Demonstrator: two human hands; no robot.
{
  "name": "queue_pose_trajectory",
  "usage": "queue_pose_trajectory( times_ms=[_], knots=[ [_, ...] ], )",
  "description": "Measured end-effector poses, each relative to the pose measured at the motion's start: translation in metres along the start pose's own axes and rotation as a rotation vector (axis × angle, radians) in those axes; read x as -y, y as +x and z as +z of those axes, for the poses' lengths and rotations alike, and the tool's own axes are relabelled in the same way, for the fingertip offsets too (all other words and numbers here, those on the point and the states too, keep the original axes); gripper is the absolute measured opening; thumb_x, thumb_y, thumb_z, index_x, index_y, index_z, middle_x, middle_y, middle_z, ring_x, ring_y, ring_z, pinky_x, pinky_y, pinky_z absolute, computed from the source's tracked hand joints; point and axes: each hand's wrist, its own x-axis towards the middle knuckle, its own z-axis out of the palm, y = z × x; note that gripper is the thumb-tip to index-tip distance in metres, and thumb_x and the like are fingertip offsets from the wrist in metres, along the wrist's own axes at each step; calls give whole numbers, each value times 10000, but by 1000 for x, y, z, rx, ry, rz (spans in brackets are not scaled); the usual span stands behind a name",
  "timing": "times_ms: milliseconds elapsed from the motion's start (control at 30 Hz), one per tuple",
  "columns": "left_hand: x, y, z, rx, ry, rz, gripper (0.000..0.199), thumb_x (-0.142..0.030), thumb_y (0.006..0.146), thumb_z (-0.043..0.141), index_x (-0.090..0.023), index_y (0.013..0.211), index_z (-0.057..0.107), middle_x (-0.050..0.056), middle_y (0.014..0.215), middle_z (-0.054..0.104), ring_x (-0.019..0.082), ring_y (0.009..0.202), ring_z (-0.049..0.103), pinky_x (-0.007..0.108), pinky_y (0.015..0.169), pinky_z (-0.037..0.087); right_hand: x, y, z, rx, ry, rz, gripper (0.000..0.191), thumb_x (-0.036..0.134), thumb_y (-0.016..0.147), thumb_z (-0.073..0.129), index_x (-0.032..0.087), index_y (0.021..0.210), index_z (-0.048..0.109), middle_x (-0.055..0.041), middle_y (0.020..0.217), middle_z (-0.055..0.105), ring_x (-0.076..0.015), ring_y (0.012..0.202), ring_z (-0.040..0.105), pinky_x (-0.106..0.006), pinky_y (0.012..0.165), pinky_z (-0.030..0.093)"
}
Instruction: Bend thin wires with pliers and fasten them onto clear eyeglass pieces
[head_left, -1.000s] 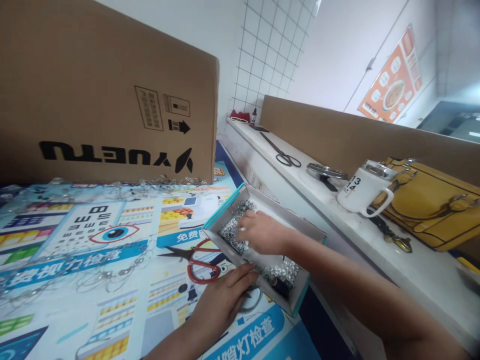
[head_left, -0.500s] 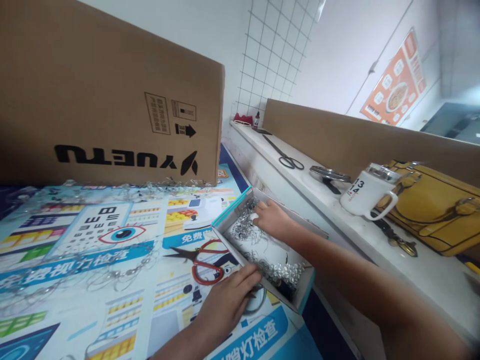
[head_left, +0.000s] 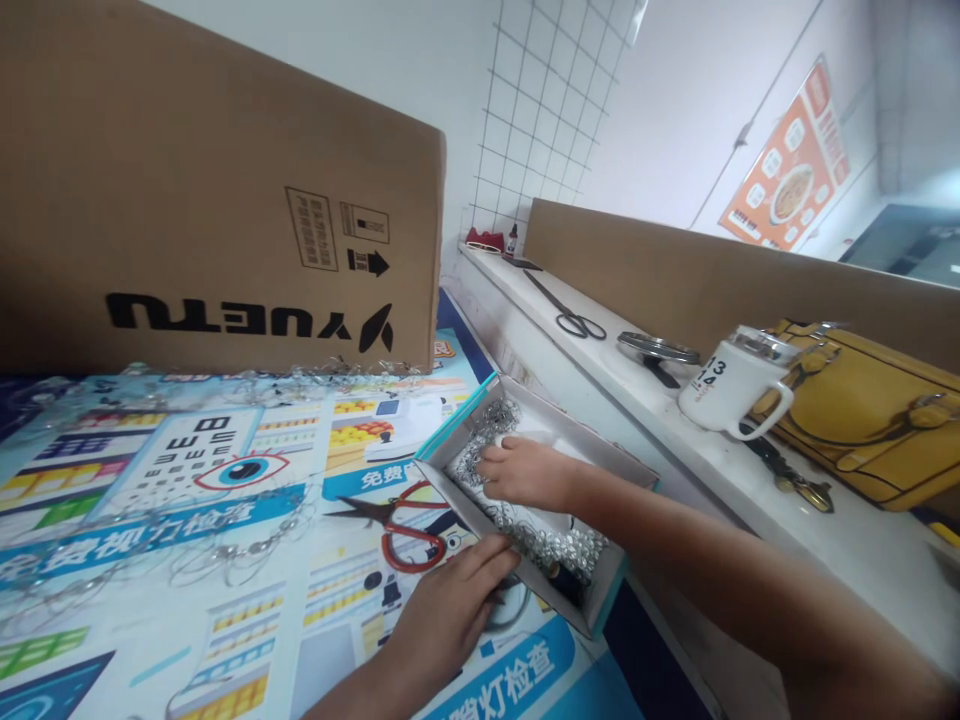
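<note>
A shallow cardboard box (head_left: 611,600) with teal outer sides sits at the table's right edge. My left hand (head_left: 450,600) lies at its near side, fingertips closed over the rim. Inside the box is my right hand (head_left: 529,472), its fingers bent down at a heap of silvery wire pieces (head_left: 491,425); whatever they pinch is hidden. Another cluster of clear and silvery bits (head_left: 559,545) fills the near side of the box, next to a dark spool (head_left: 568,580). Left of the box lie red-handled scissors (head_left: 412,540). A ring-shaped item (head_left: 514,605) shows partly beneath my left hand.
Strands of wire with clear beads (head_left: 247,548) are spread over the printed table cover (head_left: 322,600). A large carton (head_left: 225,200) stands behind. On the white ledge (head_left: 637,400) at right are black scissors (head_left: 577,325), a white mug (head_left: 731,385) and a yellow bag (head_left: 870,420).
My right hand has moved slightly left and nearer within the box, and the silvery pieces there have shifted. My left hand stays at the box's rim.
</note>
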Motion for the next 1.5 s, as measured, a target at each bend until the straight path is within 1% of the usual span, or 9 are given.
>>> queue_pose_trajectory(
  times_ms=[67,200,333,567,767,933,1100,1267,1500],
  knots=[
    [0,0,0,11,-9,0,473,-51,774,384,-248,1205,395,58,1280,444,186,1089,490,301,874,454,3,3,6,40,41,-10,183,249,879,417,209,834,590,-34,968,575,-199,970,434,-334,755,316],
    [-1,3,-3,38,-21,-14,480,-51,770,389,-248,1208,396,52,1283,437,184,1096,481,304,885,445,7,10,17,75,54,107,211,357,819,487,180,853,596,-56,896,606,-212,883,484,-346,748,322],
    [-1,3,-4,22,-25,-9,473,-57,779,386,-240,1215,391,62,1286,435,186,1114,470,304,889,443,7,14,22,77,27,156,198,214,855,417,185,967,577,-51,827,628,-204,842,508,-352,765,309],
    [-2,0,-2,33,-43,-28,442,-67,786,377,-229,1194,422,75,1269,449,195,1092,488,319,872,453,-4,-6,25,169,2,259,64,149,707,557,143,685,616,-107,748,623,-231,824,528,-394,763,310],
    [1,0,1,19,-30,-19,428,-71,779,390,-218,1179,438,82,1254,467,201,1074,502,325,865,463,8,-14,24,185,89,162,164,338,670,606,213,774,620,-44,790,632,-217,817,548,-359,757,324],
    [5,-3,5,-17,3,5,497,-49,759,403,-228,1223,412,76,1292,447,199,1120,479,336,901,451,18,-16,29,195,114,142,245,298,665,605,166,871,581,-49,704,628,-202,705,565,-360,753,322],
    [6,-4,7,-43,5,19,507,-45,754,414,-230,1225,414,76,1286,460,195,1114,491,336,896,459,23,-9,31,147,134,99,219,243,724,563,166,929,544,-66,845,622,-208,809,556,-343,750,329],
    [5,-5,7,-54,4,32,493,-54,756,410,-229,1217,417,79,1264,480,193,1090,511,322,882,469,11,9,31,125,119,137,156,181,844,424,167,935,551,-73,883,612,-195,830,553,-348,754,335],
    [2,-3,2,37,-19,-10,490,-51,751,389,-227,1208,414,81,1275,451,206,1085,501,335,888,456,-19,16,41,213,165,122,340,174,756,528,299,1072,526,-4,919,639,-152,809,588,-271,684,378]
  ],
)
